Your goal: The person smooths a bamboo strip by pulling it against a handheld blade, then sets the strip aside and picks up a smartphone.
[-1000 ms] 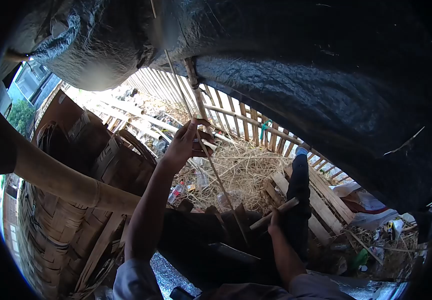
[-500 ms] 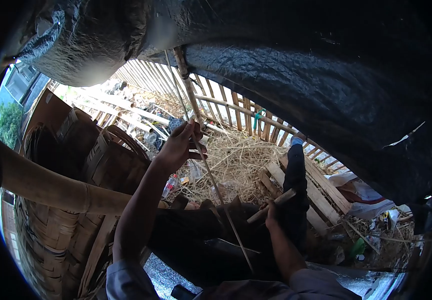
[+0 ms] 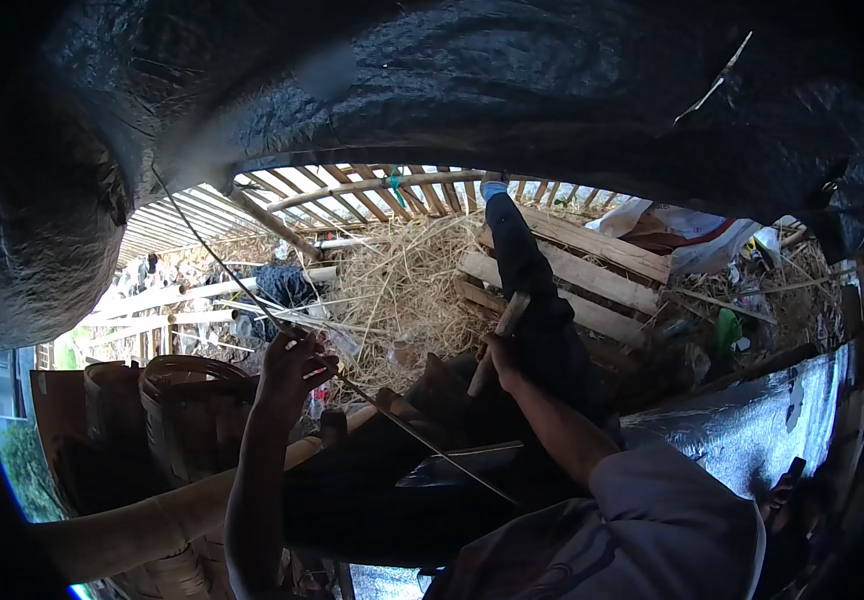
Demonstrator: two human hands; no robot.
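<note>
A long, thin bamboo strip (image 3: 407, 430) slants from the dark plastic overhead down across my lap, bending slightly in its upper part. My left hand (image 3: 295, 366) pinches it near the middle between thumb and fingers. My right hand (image 3: 497, 360) is wrapped round a short, thick wooden stick (image 3: 512, 313) close to my leg. Below that hand a pale, narrow, blade-like edge (image 3: 460, 463) lies over the dark cloth on my lap; whether it joins the stick I cannot tell.
Woven bamboo baskets (image 3: 192, 410) stand at the left, behind a thick bamboo pole (image 3: 172, 520). Dry straw (image 3: 402, 280) and wooden slats (image 3: 602, 285) lie ahead, before a bamboo fence (image 3: 352, 190). Black plastic sheeting (image 3: 552, 90) hangs low overhead. A hand with a phone (image 3: 787, 485) shows at right.
My view has turned to the right. The bamboo strip now lies at a flatter slant, still in my left hand. The wooden stick in my right hand points more upright.
</note>
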